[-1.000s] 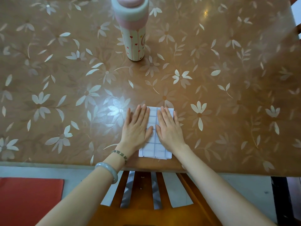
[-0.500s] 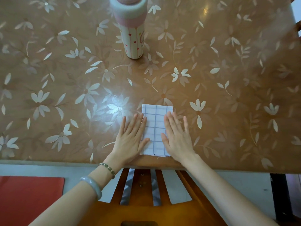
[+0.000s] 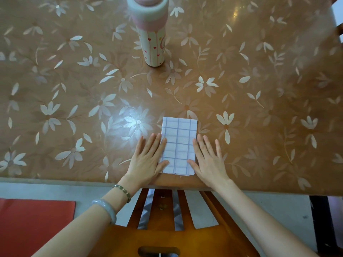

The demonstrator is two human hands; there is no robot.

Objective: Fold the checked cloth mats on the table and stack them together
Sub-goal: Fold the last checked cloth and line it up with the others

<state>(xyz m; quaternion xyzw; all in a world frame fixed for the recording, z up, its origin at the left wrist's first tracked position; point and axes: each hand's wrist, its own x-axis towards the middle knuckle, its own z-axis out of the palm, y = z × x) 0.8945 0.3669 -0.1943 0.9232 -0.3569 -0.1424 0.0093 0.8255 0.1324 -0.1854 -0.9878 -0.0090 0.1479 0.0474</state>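
Note:
A small folded stack of white checked cloth mats [image 3: 179, 143] lies near the table's front edge, several layers showing at its near end. My left hand [image 3: 147, 160] lies flat at the stack's left side, thumb and index finger on the cloth. My right hand [image 3: 208, 160] lies flat at its right side, thumb touching the cloth's lower right part. Both hands have straight, spread fingers and hold nothing.
The table [image 3: 259, 89] has a brown flower-patterned cover. A tall pink and cream flask [image 3: 151, 32] stands upright at the far middle. A wooden chair back [image 3: 167, 229] sits under the front edge, and a red mat [image 3: 35, 225] lies on the floor at lower left.
Both hands slid apart and toward me, from on top of the folded stack out to its left and right sides, uncovering most of it. The stack has stayed in place.

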